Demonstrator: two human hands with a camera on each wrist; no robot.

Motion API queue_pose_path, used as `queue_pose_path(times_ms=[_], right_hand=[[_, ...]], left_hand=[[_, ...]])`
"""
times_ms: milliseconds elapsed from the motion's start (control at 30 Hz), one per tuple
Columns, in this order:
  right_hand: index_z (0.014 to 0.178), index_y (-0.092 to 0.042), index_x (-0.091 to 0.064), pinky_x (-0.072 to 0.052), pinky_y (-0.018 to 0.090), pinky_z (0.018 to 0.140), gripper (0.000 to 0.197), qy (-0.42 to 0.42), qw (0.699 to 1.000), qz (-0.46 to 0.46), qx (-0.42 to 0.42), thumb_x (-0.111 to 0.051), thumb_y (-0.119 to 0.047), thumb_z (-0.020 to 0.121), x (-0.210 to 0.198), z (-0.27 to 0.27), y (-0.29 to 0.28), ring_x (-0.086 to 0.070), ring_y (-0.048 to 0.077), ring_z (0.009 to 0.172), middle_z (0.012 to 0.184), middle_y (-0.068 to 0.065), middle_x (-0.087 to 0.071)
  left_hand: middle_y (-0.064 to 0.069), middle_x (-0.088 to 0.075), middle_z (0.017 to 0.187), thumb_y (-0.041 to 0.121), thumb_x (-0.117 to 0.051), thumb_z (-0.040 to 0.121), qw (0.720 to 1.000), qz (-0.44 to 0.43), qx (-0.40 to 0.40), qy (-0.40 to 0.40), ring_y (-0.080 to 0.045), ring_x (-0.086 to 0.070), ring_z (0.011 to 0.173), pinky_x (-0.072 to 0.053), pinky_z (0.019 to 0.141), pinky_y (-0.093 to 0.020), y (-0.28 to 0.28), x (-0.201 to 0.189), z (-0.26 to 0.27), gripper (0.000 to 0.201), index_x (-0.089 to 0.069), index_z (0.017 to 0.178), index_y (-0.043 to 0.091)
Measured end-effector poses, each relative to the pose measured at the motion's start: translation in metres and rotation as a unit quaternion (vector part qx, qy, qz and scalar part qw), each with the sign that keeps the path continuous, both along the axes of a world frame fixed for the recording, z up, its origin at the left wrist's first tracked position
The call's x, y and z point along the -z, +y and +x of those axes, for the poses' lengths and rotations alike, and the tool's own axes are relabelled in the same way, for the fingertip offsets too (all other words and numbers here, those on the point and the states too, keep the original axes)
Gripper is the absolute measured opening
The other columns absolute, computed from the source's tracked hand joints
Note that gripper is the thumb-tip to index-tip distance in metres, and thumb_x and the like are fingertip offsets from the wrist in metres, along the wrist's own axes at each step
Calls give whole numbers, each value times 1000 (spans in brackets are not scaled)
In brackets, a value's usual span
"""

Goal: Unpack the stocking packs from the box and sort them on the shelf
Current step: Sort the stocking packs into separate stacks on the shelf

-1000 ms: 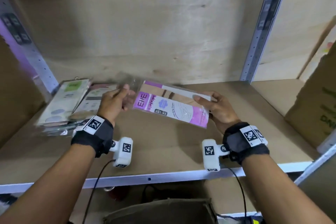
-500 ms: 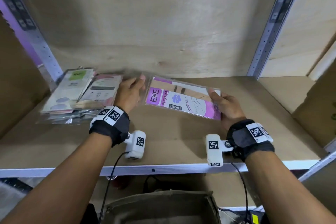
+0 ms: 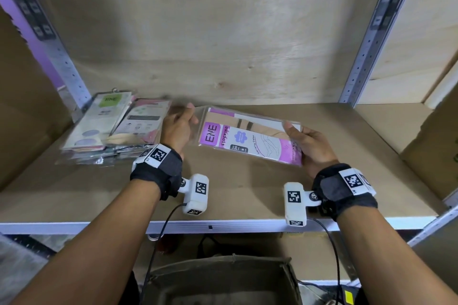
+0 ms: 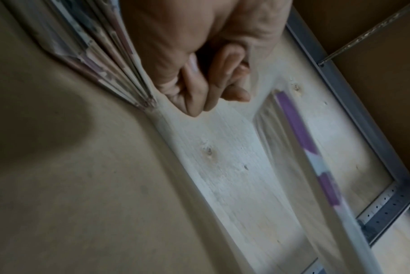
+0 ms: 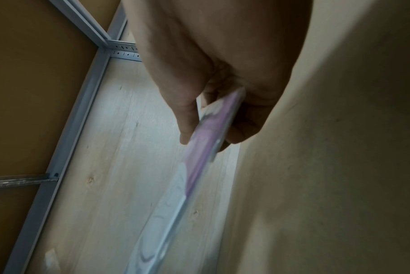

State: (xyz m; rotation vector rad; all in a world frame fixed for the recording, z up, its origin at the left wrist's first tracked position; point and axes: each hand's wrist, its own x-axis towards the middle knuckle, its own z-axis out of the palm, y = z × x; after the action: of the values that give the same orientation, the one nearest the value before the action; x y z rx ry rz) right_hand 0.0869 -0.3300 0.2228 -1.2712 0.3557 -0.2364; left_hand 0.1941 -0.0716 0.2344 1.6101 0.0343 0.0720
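1. Purple-and-white pack [image 3: 250,138], marked ENE STOCKING, held low over the shelf [image 3: 235,195], tilted, long side across the view, with more clear-wrapped packs behind it in the same grip.
2. Right hand [image 3: 309,148] pinching the pack's right end: thumb on top, fingers [image 5: 243,129] curled beneath, as shown in the right wrist view, with the pack [image 5: 203,137] edge-on and blurred.
3. Left hand [image 3: 177,129] at the pack's left end, fingers raised along the clear edge; contact not certain in the head view.
4. Left wrist view: left hand [image 4: 199,81] with fingers curled in toward the palm, pack [image 4: 309,148] seen as a blurred purple strip just beyond the fingertips; cannot tell whether anything is gripped there.
5. Stack [image 3: 109,129] of other packs lying flat at the shelf's left end, green-labelled one on top beside a pink one, just left of the left hand; same stack [image 4: 105,59] fanned edge-on in the left wrist view.
6. Plywood back [image 3: 223,32] behind the shelf, between grey perforated posts [image 3: 366,39].
7. Cardboard box [image 3: 436,146] on the shelf's right end, well apart from the pack.
8. Olive bag [image 3: 218,280] open below the shelf edge, between the forearms.
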Motion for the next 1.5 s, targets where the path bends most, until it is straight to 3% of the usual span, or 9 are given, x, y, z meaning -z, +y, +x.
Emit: queue_pose_path(times_ms=[100,233,333,633,800,933,1167,1300,1500], right_hand=[[120,11,-62,-51,61,95,47,1,1000,-3,-2,-71,-24,90,0,0,2,-66,47,107,112,29,-69],[119,11,-62,-53,58,93,49,10,1000,1,-13,-73,-25,88,2,0,3,-67,45,105,111,28,-70],[123,10,-60,-49,58,100,52,19,999,16,-42,-74,-25,87,2,-1,4,-66,44,110,115,26,-69],[128,14,-51,-40,53,108,52,19,996,11,-83,-68,-19,92,4,1,6,-59,36,107,129,31,-59],[119,-6,-60,-44,52,108,34,28,996,74,-51,-71,-12,88,6,3,-2,-62,37,111,125,28,-63],[85,-10,-59,-60,36,76,13,45,994,96,-12,-72,-7,86,12,8,-5,-73,24,78,89,13,-75],[82,-11,-48,-62,29,61,28,41,995,90,-32,-67,10,85,14,13,13,-74,23,68,85,17,-73],[106,-5,-48,-63,37,65,42,56,997,-3,-55,-73,13,77,10,11,25,-73,29,76,98,17,-69],[121,-7,-55,-57,42,83,61,138,962,-220,-79,-87,-15,70,9,13,20,-68,29,94,112,13,-66]], left_hand=[[10,-57,65,40,-57,99,994,-96,2,51,-13,-63,69,-51,90,-39,-4,-6,-3,30,-57,70,29],[11,-55,59,28,-56,102,976,-207,27,68,-4,-60,43,-46,44,-20,-4,-10,-5,28,-59,74,24],[12,-64,56,31,-55,101,969,-226,45,89,-6,-61,42,-33,32,-16,0,-13,-9,26,-58,77,24],[4,-59,65,37,-55,101,955,-271,67,101,-6,-45,33,-26,29,-16,13,-7,0,20,-58,88,22],[5,-66,69,61,-41,98,978,-184,15,99,-7,-48,48,-36,46,-19,19,3,6,53,-70,101,17],[-10,-72,98,72,-31,95,969,-161,65,174,-19,-66,76,-51,63,-27,19,6,1,74,-70,106,10],[-15,-76,101,38,-80,80,949,-20,260,174,-25,-76,83,-61,68,-29,-18,17,-29,46,-67,113,10],[-15,-76,104,7,-78,84,958,13,262,113,-17,-74,80,-59,70,-24,-26,24,-30,39,-65,120,3],[-5,-74,86,3,-80,81,963,93,227,114,-11,-71,67,-59,62,-20,-23,21,-28,42,-63,120,-2]])
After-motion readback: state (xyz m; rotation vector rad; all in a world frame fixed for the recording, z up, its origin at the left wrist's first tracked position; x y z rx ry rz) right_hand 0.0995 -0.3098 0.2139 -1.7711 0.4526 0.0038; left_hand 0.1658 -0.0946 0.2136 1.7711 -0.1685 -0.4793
